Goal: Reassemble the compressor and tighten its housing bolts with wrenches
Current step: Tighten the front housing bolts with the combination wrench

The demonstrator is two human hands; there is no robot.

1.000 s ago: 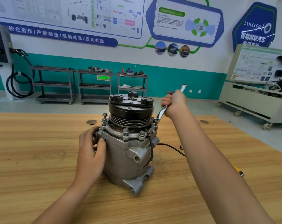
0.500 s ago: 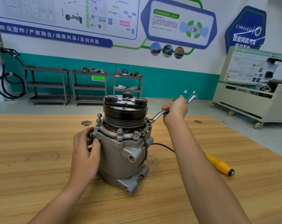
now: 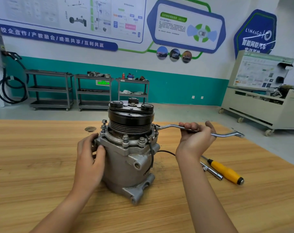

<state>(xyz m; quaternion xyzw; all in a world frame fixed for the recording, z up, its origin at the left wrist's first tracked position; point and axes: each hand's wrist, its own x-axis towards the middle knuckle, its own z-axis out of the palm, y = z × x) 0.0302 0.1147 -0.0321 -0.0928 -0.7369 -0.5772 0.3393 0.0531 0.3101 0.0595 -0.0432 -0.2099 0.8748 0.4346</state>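
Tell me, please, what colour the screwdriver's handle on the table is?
The screwdriver handle is yellow with a dark collar, shown best in the head view.

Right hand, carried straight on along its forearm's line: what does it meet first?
The way looks free: past the right hand and the wrench it grips, only tabletop shows; depth unclear.

Grey compressor (image 3: 126, 162) upright, black pulley (image 3: 131, 121) on top, bolts (image 3: 125, 138) round its flange; silver wrench (image 3: 169, 126) ring-end on the rightmost.

"LYNK&CO" on blue wall sign (image 3: 255, 33)
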